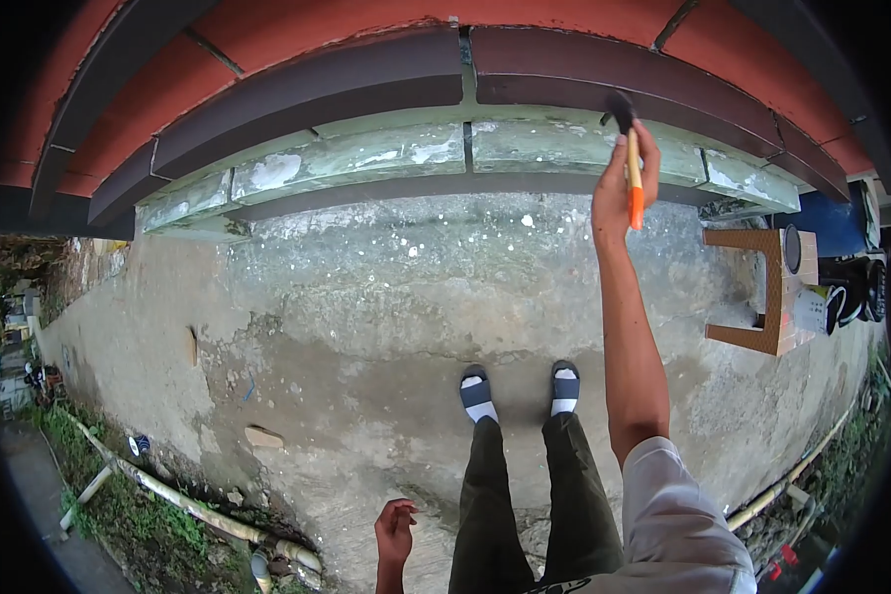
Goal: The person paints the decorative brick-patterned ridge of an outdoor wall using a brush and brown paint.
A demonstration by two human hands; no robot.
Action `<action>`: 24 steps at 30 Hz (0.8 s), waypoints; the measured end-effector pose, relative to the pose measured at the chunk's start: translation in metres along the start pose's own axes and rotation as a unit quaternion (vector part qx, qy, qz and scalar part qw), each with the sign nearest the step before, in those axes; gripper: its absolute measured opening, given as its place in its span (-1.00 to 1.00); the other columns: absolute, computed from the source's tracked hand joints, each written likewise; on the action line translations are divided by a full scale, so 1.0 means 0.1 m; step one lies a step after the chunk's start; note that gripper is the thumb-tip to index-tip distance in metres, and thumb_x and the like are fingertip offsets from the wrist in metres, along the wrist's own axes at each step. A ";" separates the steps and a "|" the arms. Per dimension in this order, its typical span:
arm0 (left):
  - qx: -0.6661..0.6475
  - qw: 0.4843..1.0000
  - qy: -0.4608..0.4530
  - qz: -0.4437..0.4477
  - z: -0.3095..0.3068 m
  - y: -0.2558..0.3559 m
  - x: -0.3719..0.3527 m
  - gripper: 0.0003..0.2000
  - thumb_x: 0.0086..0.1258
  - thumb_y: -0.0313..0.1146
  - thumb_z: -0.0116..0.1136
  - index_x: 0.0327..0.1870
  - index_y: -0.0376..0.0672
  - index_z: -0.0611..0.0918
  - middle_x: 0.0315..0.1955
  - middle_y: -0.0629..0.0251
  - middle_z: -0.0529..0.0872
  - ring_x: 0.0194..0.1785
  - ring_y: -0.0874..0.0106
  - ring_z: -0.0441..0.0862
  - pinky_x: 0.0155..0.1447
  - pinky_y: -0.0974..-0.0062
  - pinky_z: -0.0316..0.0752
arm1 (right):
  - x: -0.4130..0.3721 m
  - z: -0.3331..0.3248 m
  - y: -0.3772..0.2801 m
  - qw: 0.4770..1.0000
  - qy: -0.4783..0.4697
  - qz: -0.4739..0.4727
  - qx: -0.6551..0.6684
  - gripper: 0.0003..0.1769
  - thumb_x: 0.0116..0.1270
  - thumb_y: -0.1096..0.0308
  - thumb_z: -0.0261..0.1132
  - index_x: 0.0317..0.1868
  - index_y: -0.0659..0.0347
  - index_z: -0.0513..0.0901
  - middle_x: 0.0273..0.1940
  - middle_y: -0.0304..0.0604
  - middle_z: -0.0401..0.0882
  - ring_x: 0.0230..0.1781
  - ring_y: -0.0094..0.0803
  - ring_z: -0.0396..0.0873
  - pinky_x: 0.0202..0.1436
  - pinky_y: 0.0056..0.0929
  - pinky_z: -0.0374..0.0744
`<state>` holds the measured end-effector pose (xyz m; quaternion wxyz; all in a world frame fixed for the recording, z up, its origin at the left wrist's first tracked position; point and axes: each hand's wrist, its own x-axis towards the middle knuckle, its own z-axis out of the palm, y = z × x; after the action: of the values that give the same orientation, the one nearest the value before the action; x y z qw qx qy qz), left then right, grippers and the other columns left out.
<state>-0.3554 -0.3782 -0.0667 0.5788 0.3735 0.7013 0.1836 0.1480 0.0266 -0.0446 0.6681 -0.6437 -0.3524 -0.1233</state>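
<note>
My right hand [626, 188] is wrapped round the wooden and orange handle of a paintbrush [634, 173], held up at the upper right. The brush's dark bristles lie against or just in front of the dark brown ledge [564, 81]; whether they touch it is hard to tell. Below that ledge runs a pale green ledge [554, 148] with whitish patches. Low in the view, my left hand [395, 531] hangs beside my left leg with its fingers curled, and no object shows in it.
A brown woven-pattern stool [752, 342] stands at the right, a dark round lid or tin on it, with a white bucket [814, 309] beyond. Flat pieces [264, 437] lie on the concrete at the left. Bamboo poles [183, 503] edge the ground behind.
</note>
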 end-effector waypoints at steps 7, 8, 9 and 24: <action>0.012 1.000 0.002 0.010 -0.10 -0.07 0.03 -0.81 0.59 -0.43 -0.05 -0.03 -0.28 0.64 -0.28 0.19 0.73 -0.20 0.49 0.69 -0.18 0.52 0.60 | -0.31 0.45 -0.23 0.999 -0.041 -0.011 -0.002 -0.74 0.43 0.50 0.28 0.11 0.22 0.65 0.02 -0.01 0.71 -0.01 -0.21 0.71 0.03 -0.33 0.65; 0.014 1.000 -0.001 0.010 -0.10 -0.06 0.04 -0.81 0.60 -0.43 -0.05 -0.03 -0.28 0.64 -0.28 0.19 0.73 -0.20 0.49 0.68 -0.18 0.52 0.60 | -0.38 0.52 -0.28 0.998 -0.067 -0.008 0.013 -0.73 0.42 0.51 0.29 0.10 0.21 0.66 0.01 -0.01 0.72 0.01 -0.17 0.72 0.05 -0.32 0.65; 0.017 1.000 -0.004 0.012 -0.11 -0.04 0.05 -0.81 0.60 -0.43 -0.05 -0.02 -0.28 0.64 -0.28 0.18 0.73 -0.21 0.49 0.68 -0.18 0.52 0.60 | -0.43 0.55 -0.33 0.992 -0.118 -0.019 0.037 -0.73 0.41 0.51 0.30 0.10 0.19 0.67 0.01 -0.01 0.72 0.01 -0.17 0.71 0.06 -0.32 0.65; -0.002 1.000 0.001 0.002 -0.02 -0.06 0.01 -0.81 0.60 -0.43 -0.05 -0.04 -0.27 0.64 -0.27 0.20 0.73 -0.17 0.47 0.70 -0.16 0.50 0.61 | -0.42 0.51 -0.36 0.997 -0.067 -0.002 0.024 -0.75 0.43 0.48 0.30 0.10 0.20 0.66 -0.07 -0.07 0.74 -0.13 -0.28 0.74 -0.09 -0.31 0.66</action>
<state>-0.3593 -0.3811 -0.0706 0.5784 0.3735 0.7008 0.1864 0.0794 0.0579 -0.0474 0.6580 -0.6336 -0.4005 -0.0721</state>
